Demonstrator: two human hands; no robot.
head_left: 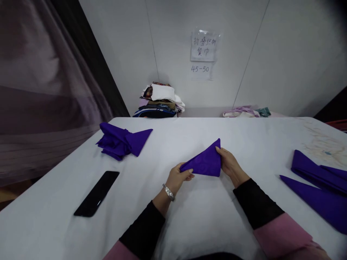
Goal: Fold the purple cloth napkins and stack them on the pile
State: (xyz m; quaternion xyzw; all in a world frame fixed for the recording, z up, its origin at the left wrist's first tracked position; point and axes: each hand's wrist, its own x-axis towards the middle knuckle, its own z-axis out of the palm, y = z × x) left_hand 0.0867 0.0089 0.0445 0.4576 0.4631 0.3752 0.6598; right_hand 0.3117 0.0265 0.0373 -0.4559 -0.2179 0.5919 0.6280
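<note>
Between my two hands is a purple cloth napkin [205, 162], folded into a triangle and held up over the white-covered table. My left hand [177, 177] pinches its narrow left corner, thumb in front and fingers behind. At the upper right corner, my right hand [228, 161] grips the edge with the thumb on the front; its other fingers are partly hidden behind the cloth. Farther left on the table lies another purple napkin [121, 141], folded with a pointed end and bunched layers. More folded purple napkins [317, 195] rest at the right edge.
A black phone [97, 194] lies on the white tablecloth [130, 231] at the left. Behind the table are a stack of folded clothes [159, 101] and a smaller cloth pile [244, 112]. A handwritten paper sign [204, 46] hangs on the wall. A curtain [46, 83] hangs at left.
</note>
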